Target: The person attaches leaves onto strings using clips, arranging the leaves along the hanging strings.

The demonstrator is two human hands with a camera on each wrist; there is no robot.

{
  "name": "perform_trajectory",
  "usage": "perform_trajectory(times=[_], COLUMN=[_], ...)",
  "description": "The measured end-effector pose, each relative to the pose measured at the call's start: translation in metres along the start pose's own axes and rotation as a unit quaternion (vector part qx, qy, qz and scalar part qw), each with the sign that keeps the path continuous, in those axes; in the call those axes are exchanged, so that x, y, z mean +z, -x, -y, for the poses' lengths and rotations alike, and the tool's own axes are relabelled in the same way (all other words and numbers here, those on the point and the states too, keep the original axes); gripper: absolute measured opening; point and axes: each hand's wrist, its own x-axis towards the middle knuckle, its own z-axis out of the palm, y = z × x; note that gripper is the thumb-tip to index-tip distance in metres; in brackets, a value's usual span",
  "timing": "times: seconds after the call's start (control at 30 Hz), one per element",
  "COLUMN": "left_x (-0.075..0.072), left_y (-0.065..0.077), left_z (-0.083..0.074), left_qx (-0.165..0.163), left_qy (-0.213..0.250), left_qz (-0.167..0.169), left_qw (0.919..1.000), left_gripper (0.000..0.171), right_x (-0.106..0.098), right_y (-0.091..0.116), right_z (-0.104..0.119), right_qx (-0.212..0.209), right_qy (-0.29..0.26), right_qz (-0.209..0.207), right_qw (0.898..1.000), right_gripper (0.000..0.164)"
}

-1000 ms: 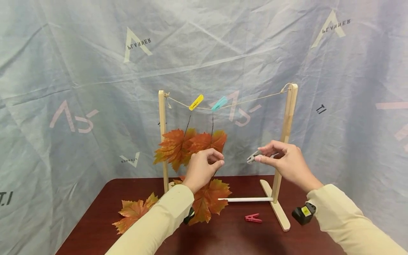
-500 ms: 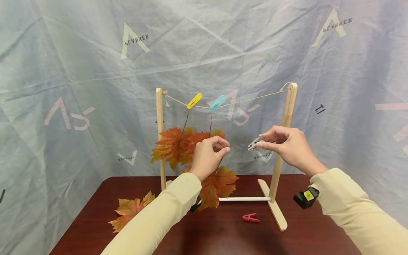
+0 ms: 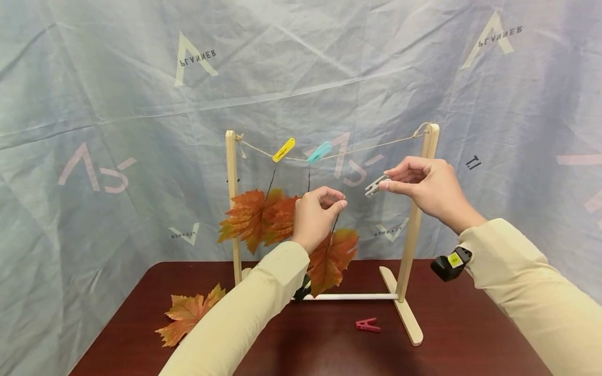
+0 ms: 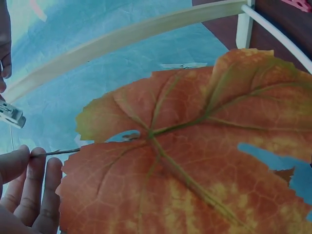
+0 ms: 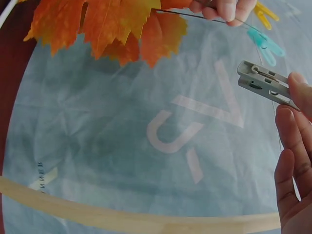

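Observation:
My left hand (image 3: 320,216) pinches the thin dark stem of an orange artificial maple leaf (image 3: 333,258), which hangs below the fingers. In the left wrist view the stem (image 4: 61,152) runs between thumb and forefinger. My right hand (image 3: 425,190) holds a grey clothespin (image 3: 376,186) by its handle end, with its tip pointing left. Both hands are below the twine line (image 3: 367,151), apart from it. On the line, a yellow clothespin (image 3: 284,150) and a turquoise clothespin (image 3: 319,152) each hold a leaf by its stem; the left leaf (image 3: 251,216) is partly in front of its neighbour.
A wooden frame with a right post (image 3: 414,230) and left post (image 3: 232,198) carries the twine. A white rod (image 3: 352,296) joins its feet. On the dark red table (image 3: 320,344) lie a red clothespin (image 3: 368,325) and another leaf (image 3: 185,316), partly behind the left sleeve.
Both hands have risen toward the line, the right one more. The left hand has also shifted right, carrying its leaf. The grey clothespin has come up with the right hand.

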Motion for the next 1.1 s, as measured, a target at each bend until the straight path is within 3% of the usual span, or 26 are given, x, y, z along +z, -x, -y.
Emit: perform_trajectory(times=[0.47, 0.67, 0.93, 1.1], left_x=[0.004, 0.006, 0.008, 0.009], left_y=[-0.015, -0.019, -0.027, -0.033], left_z=[-0.007, -0.010, -0.013, -0.015], left_qx=[-0.006, -0.018, -0.034, -0.045], left_qy=[-0.017, -0.020, -0.002, -0.002], left_qz=[-0.023, -0.041, -0.061, -0.074], left_qw=[0.9996, 0.9988, 0.9975, 0.9962], left_gripper=[0.011, 0.012, 0.013, 0.014], right_x=[0.002, 0.002, 0.001, 0.002], right_y=[-0.029, -0.040, -0.056, -0.062], right_z=[0.023, 0.030, 0.037, 0.036], right_qx=[-0.015, -0.010, -0.017, -0.009], right_qy=[-0.039, -0.049, -0.085, -0.084], right_qz=[-0.030, -0.017, -0.013, -0.006], right_qw=[0.999, 0.999, 0.996, 0.996], right_gripper=[0.020, 0.022, 0.009, 0.012])
